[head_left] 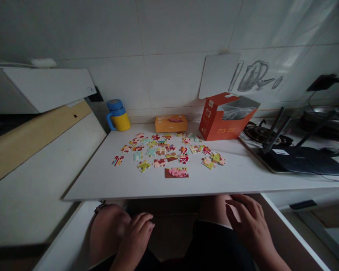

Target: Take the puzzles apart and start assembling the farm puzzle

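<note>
Both hands rested empty below the front edge of the white surface (101,180). The left hand (135,235) lay on the left knee with fingers loosely curled, its grip holding nothing; the right hand (250,222) sat on the right thigh, fingers spread and open. The scattered puzzle pieces (164,150) lay on the surface beyond that edge, well apart from both hands. Behind the pieces stood an orange box (222,122), a small orange carton (171,123) and a yellow mug with a blue lid (118,115).

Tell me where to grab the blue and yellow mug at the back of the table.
Take the mug by its blue handle, which sticks out on its left, coming from that side. It stands upright with the lid on, and the left hand is on that side.
</note>
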Tool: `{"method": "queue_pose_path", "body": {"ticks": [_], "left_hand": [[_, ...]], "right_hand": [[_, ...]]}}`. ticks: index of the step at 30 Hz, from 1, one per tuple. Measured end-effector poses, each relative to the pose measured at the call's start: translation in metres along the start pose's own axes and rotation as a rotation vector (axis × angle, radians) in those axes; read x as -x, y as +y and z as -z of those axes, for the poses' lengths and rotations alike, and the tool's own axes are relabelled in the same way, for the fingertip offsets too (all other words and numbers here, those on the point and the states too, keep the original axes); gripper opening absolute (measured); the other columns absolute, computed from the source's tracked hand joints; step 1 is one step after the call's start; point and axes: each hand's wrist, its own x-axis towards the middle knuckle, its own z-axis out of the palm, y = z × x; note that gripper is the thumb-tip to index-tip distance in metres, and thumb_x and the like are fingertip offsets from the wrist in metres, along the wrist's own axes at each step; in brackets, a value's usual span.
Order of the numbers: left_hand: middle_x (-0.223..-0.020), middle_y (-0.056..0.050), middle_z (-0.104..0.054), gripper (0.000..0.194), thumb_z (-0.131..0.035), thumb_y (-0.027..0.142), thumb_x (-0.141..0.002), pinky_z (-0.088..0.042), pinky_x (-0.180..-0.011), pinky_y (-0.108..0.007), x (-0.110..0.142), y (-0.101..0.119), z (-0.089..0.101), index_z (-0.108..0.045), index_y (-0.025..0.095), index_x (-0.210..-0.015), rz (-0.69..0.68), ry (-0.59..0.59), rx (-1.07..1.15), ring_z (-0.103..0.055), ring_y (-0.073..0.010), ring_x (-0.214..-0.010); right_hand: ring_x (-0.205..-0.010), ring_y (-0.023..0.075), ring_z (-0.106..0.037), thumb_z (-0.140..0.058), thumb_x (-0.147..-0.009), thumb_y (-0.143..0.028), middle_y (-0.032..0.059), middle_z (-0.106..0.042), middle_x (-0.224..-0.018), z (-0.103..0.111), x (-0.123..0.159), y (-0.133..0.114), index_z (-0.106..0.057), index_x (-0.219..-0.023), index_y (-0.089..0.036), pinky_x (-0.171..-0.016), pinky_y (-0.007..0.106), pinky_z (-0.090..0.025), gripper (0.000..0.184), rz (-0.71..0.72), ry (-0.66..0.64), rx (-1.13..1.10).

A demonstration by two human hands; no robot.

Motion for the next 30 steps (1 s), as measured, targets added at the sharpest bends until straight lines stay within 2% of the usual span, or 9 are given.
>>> {"method": "queue_pose_path", "body": {"ticks": [4, 8, 12, 14, 16, 19, 21, 25, 30], "left_hand": [[-0.104, -0.003, -0.078, 0.023, -0.058, 0.007, -0.098, -0.063, -0.091, -0.035, -0.032, 0.008, 0.022, -0.069, 0.026, -0.104, -0.066, 0.060, 0.118, -0.074, -0.0200, -0.100], [-0.105, -0.003, -0.078, 0.024, -0.064, 0.005, -0.095, -0.060, -0.095, -0.037, -0.081, -0.002, 0.054, -0.069, 0.025, -0.108, -0.154, 0.109, 0.059, -0.073, -0.0201, -0.101], [-0.103, -0.003, -0.078, 0.015, -0.065, 0.008, -0.095, -0.056, -0.098, -0.037, -0.148, -0.042, 0.080, -0.067, 0.023, -0.099, -0.224, 0.218, -0.037, -0.071, -0.0191, -0.099], [-0.099, -0.005, -0.078, 0.009, -0.065, 0.016, -0.097, -0.053, -0.100, -0.039, -0.178, -0.069, 0.084, -0.065, 0.022, -0.090, -0.132, 0.271, -0.093, -0.071, -0.0205, -0.098], [-0.097, -0.007, -0.076, 0.015, -0.064, 0.027, -0.097, -0.053, -0.097, -0.038, -0.199, -0.095, 0.081, -0.062, 0.022, -0.083, 0.015, 0.311, -0.106, -0.070, -0.0229, -0.097], [-0.080, -0.003, -0.069, 0.023, -0.064, 0.041, -0.094, -0.051, -0.074, -0.030, -0.208, -0.124, 0.068, -0.059, 0.022, -0.084, 0.387, 0.395, -0.018, -0.065, -0.0192, -0.074], [-0.072, 0.001, -0.063, 0.027, -0.066, 0.047, -0.090, -0.044, -0.061, -0.026, -0.203, -0.133, 0.061, -0.057, 0.022, -0.086, 0.553, 0.416, 0.115, -0.059, -0.0157, -0.063], [-0.069, 0.004, -0.057, 0.030, -0.069, 0.049, -0.085, -0.039, -0.057, -0.024, -0.192, -0.137, 0.058, -0.055, 0.022, -0.086, 0.618, 0.412, 0.256, -0.052, -0.0126, -0.059], [-0.067, 0.004, -0.054, 0.030, -0.069, 0.048, -0.083, -0.037, -0.056, -0.025, -0.194, -0.135, 0.059, -0.054, 0.022, -0.084, 0.654, 0.415, 0.270, -0.049, -0.0128, -0.059]], "right_hand": [[-0.107, 0.0344, -0.067, -0.070, -0.094, -0.028, 0.0141, -0.067, -0.122, 0.009, -0.025, 0.012, -0.067, -0.115, -0.029, -0.090, 0.054, -0.056, 0.022, 0.012, 0.050, 0.030], [-0.110, 0.0330, -0.065, -0.071, -0.093, -0.030, 0.0138, -0.065, -0.126, 0.004, -0.071, 0.022, -0.069, -0.112, -0.029, -0.096, 0.052, -0.054, 0.019, -0.002, 0.077, -0.002], [-0.113, 0.0321, -0.062, -0.066, -0.096, -0.032, 0.0140, -0.064, -0.129, -0.020, -0.128, 0.036, -0.072, -0.111, -0.026, -0.101, 0.051, -0.051, 0.018, -0.065, 0.042, -0.027], [-0.116, 0.0328, -0.061, -0.060, -0.098, -0.033, 0.0152, -0.064, -0.129, -0.036, -0.150, 0.044, -0.073, -0.112, -0.024, -0.104, 0.053, -0.049, 0.021, -0.096, -0.013, -0.001], [-0.117, 0.0334, -0.059, -0.058, -0.100, -0.036, 0.0169, -0.066, -0.127, -0.050, -0.162, 0.052, -0.073, -0.116, -0.020, -0.105, 0.051, -0.048, 0.027, -0.146, -0.045, 0.025], [-0.117, 0.0349, -0.060, -0.063, -0.097, -0.051, 0.0184, -0.068, -0.121, -0.064, -0.164, 0.061, -0.072, -0.117, -0.017, -0.105, 0.051, -0.047, 0.040, -0.212, -0.186, 0.064], [-0.117, 0.0355, -0.060, -0.064, -0.095, -0.062, 0.0176, -0.069, -0.121, -0.067, -0.160, 0.065, -0.073, -0.118, -0.019, -0.103, 0.050, -0.047, 0.050, -0.244, -0.287, 0.077], [-0.111, 0.0343, -0.062, -0.062, -0.095, -0.065, 0.0161, -0.071, -0.119, -0.068, -0.155, 0.070, -0.073, -0.118, -0.020, -0.097, 0.048, -0.047, 0.052, -0.336, -0.339, 0.083], [-0.102, 0.0302, -0.064, -0.067, -0.093, -0.057, 0.0135, -0.070, -0.112, -0.067, -0.154, 0.072, -0.070, -0.123, -0.020, -0.092, 0.043, -0.048, 0.048, -0.419, -0.266, 0.023]]}}
